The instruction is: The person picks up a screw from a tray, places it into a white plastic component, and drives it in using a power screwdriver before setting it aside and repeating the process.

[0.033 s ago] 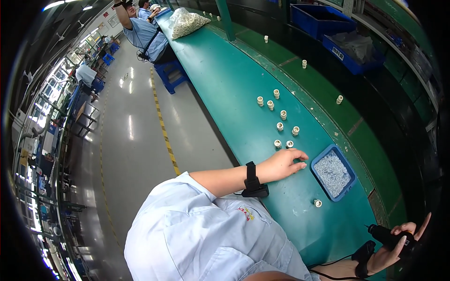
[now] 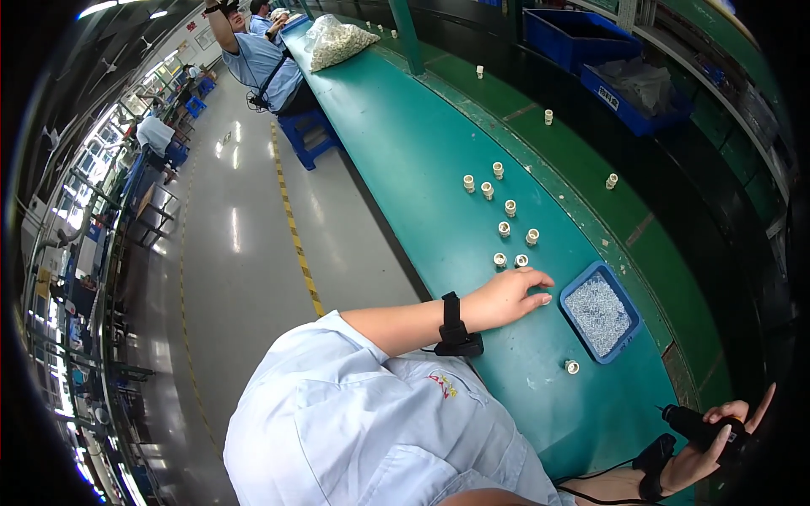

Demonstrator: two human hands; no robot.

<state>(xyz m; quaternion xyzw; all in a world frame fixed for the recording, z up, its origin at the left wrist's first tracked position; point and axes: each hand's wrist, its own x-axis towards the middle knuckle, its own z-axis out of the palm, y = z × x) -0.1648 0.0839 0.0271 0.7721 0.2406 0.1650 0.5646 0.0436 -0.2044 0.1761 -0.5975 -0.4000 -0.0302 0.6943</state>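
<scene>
My left hand [image 2: 509, 297] rests on the green bench with its fingers apart and nothing between them. Its fingertips are close to the blue tray [image 2: 575, 325], which holds a heap of small silvery screws [image 2: 597, 314]. Just beyond the hand stand several cream-white cylindrical fittings [image 2: 504, 228], one almost touching the knuckles. A single white fitting [image 2: 572, 367] sits apart, nearer to me than the tray. At the lower right, my right hand [image 2: 709, 447] grips a black electric screwdriver [image 2: 693, 426], its thin bit pointing left and its index finger stretched out.
A clear bag of white parts [image 2: 337, 42] lies at the bench's far end, near a seated person [image 2: 266, 72]. More fittings [image 2: 611, 180] stand on the green strip [image 2: 582, 152] to the right. Blue bins [image 2: 582, 34] are beyond it. A cable [image 2: 591, 497] trails by my right wrist.
</scene>
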